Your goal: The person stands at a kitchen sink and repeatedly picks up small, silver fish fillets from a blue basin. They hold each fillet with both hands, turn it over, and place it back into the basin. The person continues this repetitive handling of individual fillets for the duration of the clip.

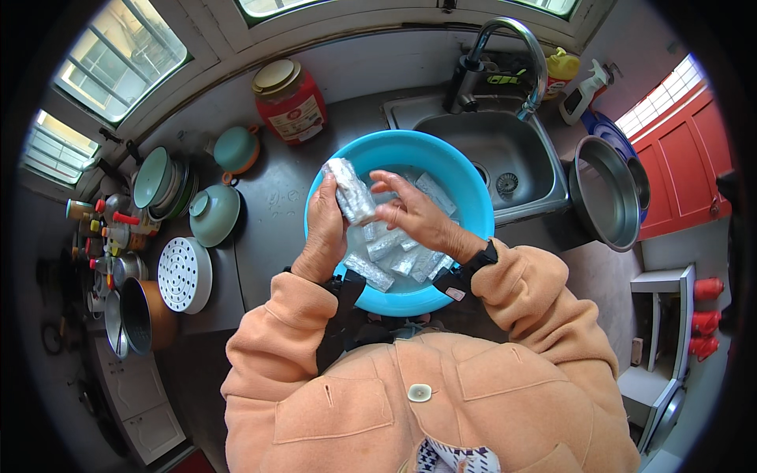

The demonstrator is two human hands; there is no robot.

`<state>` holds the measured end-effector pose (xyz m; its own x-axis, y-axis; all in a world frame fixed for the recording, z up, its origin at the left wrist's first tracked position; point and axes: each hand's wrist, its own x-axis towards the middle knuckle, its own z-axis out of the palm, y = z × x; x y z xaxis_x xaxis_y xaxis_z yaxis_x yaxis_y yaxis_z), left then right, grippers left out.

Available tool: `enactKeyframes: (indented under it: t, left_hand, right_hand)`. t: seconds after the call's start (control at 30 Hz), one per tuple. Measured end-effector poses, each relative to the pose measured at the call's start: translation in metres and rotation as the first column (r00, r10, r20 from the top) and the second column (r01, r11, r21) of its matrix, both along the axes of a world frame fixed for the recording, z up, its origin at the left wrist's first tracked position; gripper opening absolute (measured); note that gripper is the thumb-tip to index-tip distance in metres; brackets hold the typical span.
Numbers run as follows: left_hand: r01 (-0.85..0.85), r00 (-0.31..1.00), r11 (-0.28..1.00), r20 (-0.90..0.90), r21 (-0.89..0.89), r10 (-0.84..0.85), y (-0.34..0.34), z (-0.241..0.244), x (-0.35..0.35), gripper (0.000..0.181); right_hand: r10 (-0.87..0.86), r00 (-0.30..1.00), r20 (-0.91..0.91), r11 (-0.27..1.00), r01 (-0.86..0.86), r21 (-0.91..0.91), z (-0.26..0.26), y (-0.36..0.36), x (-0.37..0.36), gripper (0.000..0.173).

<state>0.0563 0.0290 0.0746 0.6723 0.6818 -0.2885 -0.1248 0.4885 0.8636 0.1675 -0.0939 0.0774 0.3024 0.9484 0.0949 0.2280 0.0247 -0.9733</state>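
Observation:
My left hand (324, 230) holds a silvery packet in clear wrap (353, 192) above the left part of a blue plastic basin (399, 304). Just right of the packet is my right hand (417, 216), its fingers spread and nothing seen between them; whether a fingertip touches the packet I cannot tell. Several similar silvery packets (368, 272) lie in water in the basin, partly hidden under my right hand.
Behind the basin to the right is a steel sink (497, 151) with a curved faucet (541, 71). A red jar (293, 112) stands on the counter by the wall. At left are a green bowl (216, 219), a perforated white steamer tray (184, 275) and a pot (155, 313); a metal basin (609, 195) leans at right.

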Motion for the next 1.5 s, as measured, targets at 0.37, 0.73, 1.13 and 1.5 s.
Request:
enactKeyframes:
  t: [0.37,0.73,1.13,1.5]
  left_hand:
    - [0.407,0.900,0.896,-0.088,-0.179,-0.427,0.003,0.017,-0.006,0.052]
    - [0.249,0.965,0.694,-0.115,0.676,-0.235,-0.010,-0.011,-0.007,0.044]
    - [0.368,0.917,0.835,-0.013,0.410,-0.398,-0.010,-0.008,-0.009,0.044]
    - [0.398,0.894,0.875,0.095,0.277,-0.437,-0.017,-0.003,-0.007,0.048]
  right_hand:
    - [-0.060,0.857,0.512,0.975,-0.059,0.212,0.012,0.006,0.003,0.044]
    - [-0.047,0.963,-0.266,0.999,0.037,-0.040,0.017,0.007,0.009,0.032]
    - [-0.205,0.946,-0.252,0.969,0.233,0.086,0.010,0.012,0.007,0.030]
    - [-0.210,0.952,-0.224,0.963,0.241,0.120,0.010,0.016,0.004,0.032]
